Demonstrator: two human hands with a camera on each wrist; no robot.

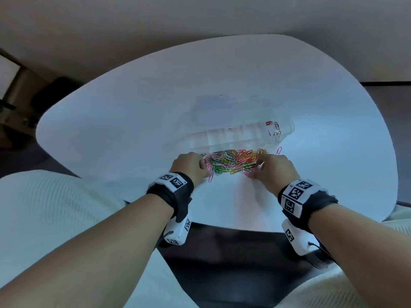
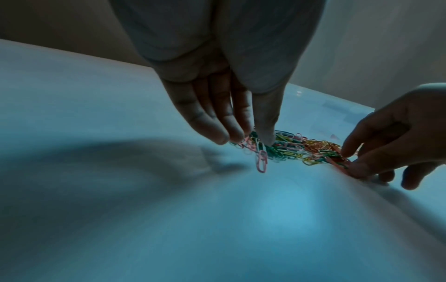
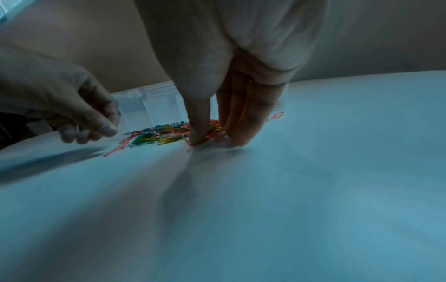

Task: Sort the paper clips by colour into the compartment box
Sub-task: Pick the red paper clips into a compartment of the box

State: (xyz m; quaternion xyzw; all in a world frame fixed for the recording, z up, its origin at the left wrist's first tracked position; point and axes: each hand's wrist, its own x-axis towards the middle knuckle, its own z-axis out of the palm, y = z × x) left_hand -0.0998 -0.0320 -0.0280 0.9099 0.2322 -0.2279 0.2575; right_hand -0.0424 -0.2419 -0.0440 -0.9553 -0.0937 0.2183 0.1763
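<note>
A heap of mixed paper clips in pink, green, yellow and orange lies on the white table. Just behind it stands the clear compartment box, with a few red and pink clips in its right end compartment. My left hand touches the heap's left end with straight fingers and thumb pointing down. A loose pink clip lies just in front of them. My right hand is at the heap's right end, where thumb and forefinger pinch orange-red clips against the table.
One stray pink clip lies on the table right of the heap. The table's near edge runs below my wrists, with dark floor and my light clothing under it. A plain wall stands behind the table.
</note>
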